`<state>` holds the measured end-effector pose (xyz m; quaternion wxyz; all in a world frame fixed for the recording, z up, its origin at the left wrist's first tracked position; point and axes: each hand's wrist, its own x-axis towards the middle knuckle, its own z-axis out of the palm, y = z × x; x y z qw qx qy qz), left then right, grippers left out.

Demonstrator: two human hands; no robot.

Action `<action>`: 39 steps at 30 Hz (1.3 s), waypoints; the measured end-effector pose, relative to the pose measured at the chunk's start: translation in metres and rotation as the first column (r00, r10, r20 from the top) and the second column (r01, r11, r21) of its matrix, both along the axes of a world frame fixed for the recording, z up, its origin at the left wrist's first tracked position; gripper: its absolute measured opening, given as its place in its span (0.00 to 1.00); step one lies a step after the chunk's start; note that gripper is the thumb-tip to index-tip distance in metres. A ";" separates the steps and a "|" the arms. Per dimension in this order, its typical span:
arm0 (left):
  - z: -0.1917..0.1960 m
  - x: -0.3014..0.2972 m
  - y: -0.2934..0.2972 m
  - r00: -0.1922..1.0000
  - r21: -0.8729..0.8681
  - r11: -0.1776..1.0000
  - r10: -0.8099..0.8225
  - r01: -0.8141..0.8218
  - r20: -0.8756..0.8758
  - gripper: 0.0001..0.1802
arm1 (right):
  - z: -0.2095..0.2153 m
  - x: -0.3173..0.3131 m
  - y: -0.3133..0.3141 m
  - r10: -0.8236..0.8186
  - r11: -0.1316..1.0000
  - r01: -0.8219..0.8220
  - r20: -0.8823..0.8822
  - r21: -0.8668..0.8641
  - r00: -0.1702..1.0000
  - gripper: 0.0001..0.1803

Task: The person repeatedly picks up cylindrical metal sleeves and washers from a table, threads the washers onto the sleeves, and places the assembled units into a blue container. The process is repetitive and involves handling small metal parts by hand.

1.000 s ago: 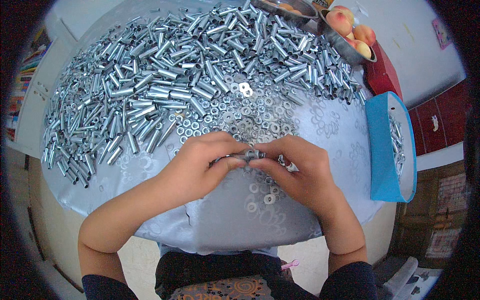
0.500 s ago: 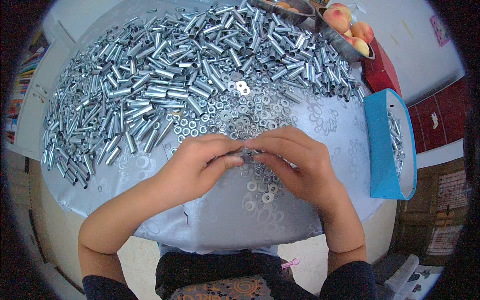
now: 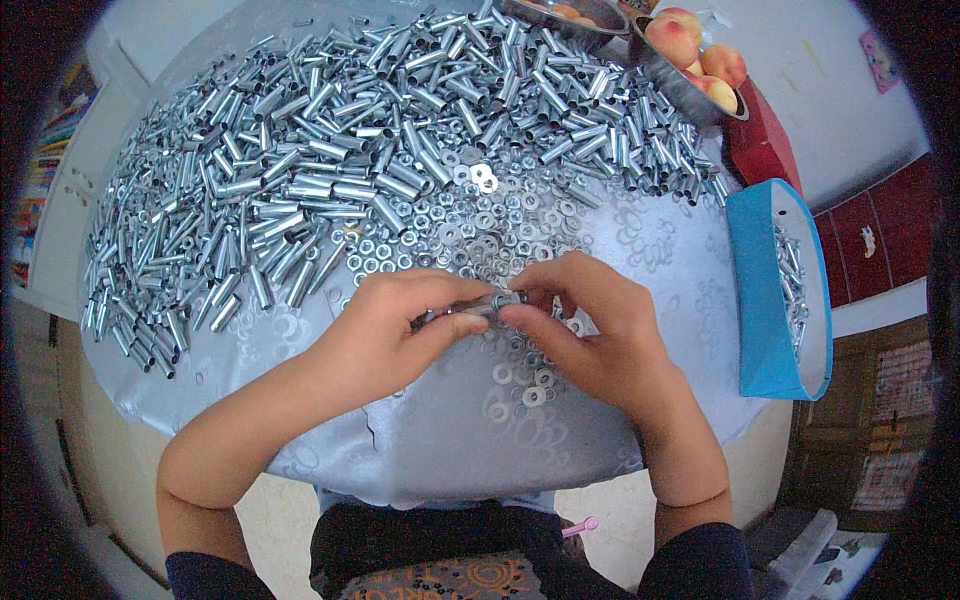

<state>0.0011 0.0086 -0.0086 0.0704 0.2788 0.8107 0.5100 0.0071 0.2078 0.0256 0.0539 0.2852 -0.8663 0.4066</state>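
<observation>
Place: a room in a home, used for piecework assembly.
Work surface: a round table (image 3: 620, 250) under a silvery patterned tablecloth, not a workbench.
Stock: a wide heap of short metal tubes (image 3: 330, 150) covers the far half of the table; loose nuts and washers (image 3: 470, 225) lie scattered nearer the person.
Container: a blue box (image 3: 765, 300) at the table's right edge holds more metal parts.
Domestic signs: a metal bowl of peaches (image 3: 695, 62) stands at the far edge of the table; a red cabinet (image 3: 880, 250) stands to the right, and a shelf of books (image 3: 45, 170) to the left.
</observation>
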 end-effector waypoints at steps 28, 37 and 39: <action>-0.005 0.015 0.010 0.951 0.155 0.961 0.187 -0.229 0.247 0.24 | 0.001 0.009 -0.008 0.030 0.997 -0.017 0.181 -0.075 0.983 0.11; -0.006 0.015 0.011 0.949 0.158 0.971 0.128 -0.179 0.289 0.26 | 0.003 0.011 -0.003 -0.022 1.000 0.025 0.180 -0.011 0.983 0.13; -0.008 0.014 0.011 0.933 0.165 0.970 0.115 -0.180 0.342 0.26 | 0.004 0.008 -0.010 -0.032 0.988 0.062 0.213 -0.138 0.976 0.11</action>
